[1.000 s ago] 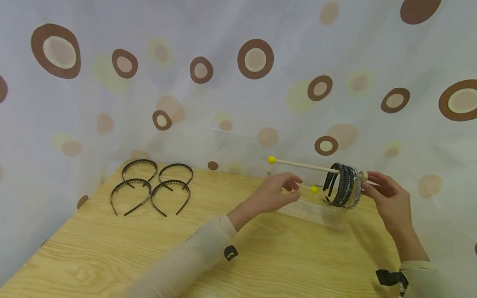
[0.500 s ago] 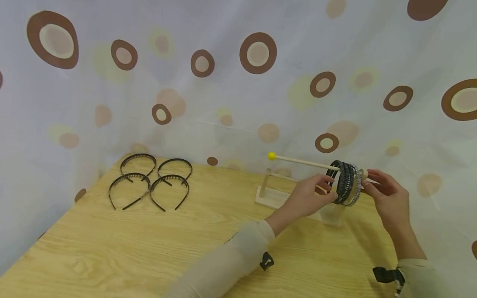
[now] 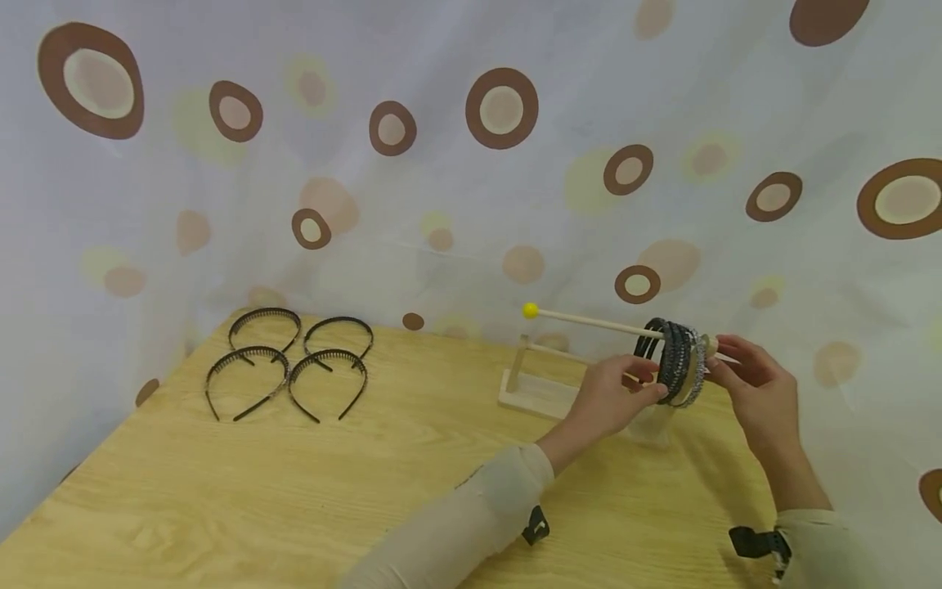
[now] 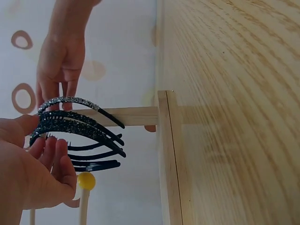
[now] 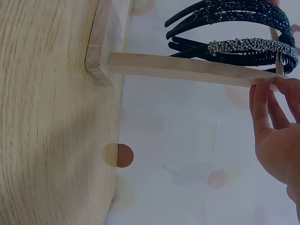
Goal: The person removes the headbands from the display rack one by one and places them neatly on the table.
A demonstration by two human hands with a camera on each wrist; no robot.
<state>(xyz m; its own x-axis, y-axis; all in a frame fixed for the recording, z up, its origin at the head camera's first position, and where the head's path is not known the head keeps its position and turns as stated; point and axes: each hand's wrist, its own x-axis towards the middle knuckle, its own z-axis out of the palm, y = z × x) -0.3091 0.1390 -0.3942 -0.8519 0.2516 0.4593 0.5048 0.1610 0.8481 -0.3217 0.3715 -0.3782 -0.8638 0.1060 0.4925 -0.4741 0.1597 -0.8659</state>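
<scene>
Several black headbands (image 3: 673, 364) hang on a wooden rod (image 3: 596, 321) tipped with a yellow ball (image 3: 530, 311). My left hand (image 3: 607, 401) pinches a glittery black headband (image 4: 77, 127) in this bunch, thumb on one side and fingertips on the other. Beyond it hangs a silver-studded headband (image 5: 248, 45), closest to the post. With its fingertips, my right hand (image 3: 761, 401) grips the top end of the wooden stand's post (image 5: 187, 68). Part of the stand's base (image 3: 537, 394) is hidden behind my left hand in the head view.
Several more black headbands (image 3: 327, 384) lie on the wooden table (image 3: 294, 491) at the left. A short upright (image 3: 518, 364) rises from the far end of the stand's base. Behind the table hangs a spotted curtain (image 3: 441, 188).
My left hand has moved right from beside the rods to the bunch and taken hold of a headband there. The right hand stays at the post's top.
</scene>
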